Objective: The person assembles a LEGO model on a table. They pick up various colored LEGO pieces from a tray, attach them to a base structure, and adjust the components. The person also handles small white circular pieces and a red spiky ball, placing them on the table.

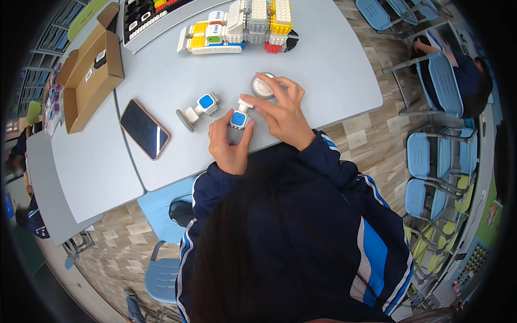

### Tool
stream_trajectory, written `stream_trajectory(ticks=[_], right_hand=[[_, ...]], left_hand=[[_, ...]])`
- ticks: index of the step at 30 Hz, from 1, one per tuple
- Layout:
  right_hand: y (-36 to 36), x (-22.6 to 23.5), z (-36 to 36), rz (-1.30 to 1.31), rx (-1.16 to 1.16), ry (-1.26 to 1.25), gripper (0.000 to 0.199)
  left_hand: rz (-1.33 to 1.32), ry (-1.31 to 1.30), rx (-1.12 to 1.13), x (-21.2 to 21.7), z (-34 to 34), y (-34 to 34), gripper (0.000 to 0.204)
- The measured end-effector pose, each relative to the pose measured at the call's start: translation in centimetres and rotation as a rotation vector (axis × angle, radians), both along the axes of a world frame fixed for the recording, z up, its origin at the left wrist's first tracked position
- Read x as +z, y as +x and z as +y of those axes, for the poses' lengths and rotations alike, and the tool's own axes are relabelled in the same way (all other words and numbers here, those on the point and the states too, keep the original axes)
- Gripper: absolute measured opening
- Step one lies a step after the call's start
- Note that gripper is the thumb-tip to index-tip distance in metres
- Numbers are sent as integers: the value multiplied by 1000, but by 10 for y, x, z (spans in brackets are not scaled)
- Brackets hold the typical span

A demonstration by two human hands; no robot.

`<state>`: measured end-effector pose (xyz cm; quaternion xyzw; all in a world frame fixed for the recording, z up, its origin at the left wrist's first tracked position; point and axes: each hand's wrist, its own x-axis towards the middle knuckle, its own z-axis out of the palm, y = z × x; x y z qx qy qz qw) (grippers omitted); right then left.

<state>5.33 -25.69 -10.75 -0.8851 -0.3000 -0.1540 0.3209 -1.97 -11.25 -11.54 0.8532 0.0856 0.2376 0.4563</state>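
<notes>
Between the thumb and fingers of my left hand [229,141] is a small white module with a blue face [239,119], held just over the near table edge. A white connector piece [245,103] stands out from its far side, and my right hand [284,112] pinches that piece. Another finger of the right hand reaches over a white wheel with a grey rim [263,86], which lies just beyond. To the left, apart from both hands, rests a similar blue-faced module [206,102] joined to a white piece with a grey wheel [184,121].
A built model of white, yellow and grey blocks [237,29] stands at the back. Left of it are a parts tray [156,24] and an open cardboard box [94,81]. A phone [145,129] lies near the table seam. Blue chairs [425,156] and a seated person [468,75] are at right.
</notes>
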Motion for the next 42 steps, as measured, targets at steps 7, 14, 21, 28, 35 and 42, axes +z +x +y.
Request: stream_trajectory(ticks=[7,14,21,28,35,42], right_hand=[[1,-5,0,-60,12,-41,49],[3,0,5,-71,32,-71,47],[4,-6,3,-24,63,-39,47],[5,-3,2,32,76,72,48],[4,-8,-1,-2,52,38,50],[3,-4,0,20,50,-6,57]], left_hand=[[-88,30,-4,-4,-2,2,45],[-80,51,16,-4,-3,3,44],[-60,90,8,-5,-2,3,45],[41,96,-1,0,-2,5,50],[-12,-87,4,-2,2,1,45],[-58,-107,-72,-6,7,-1,18]])
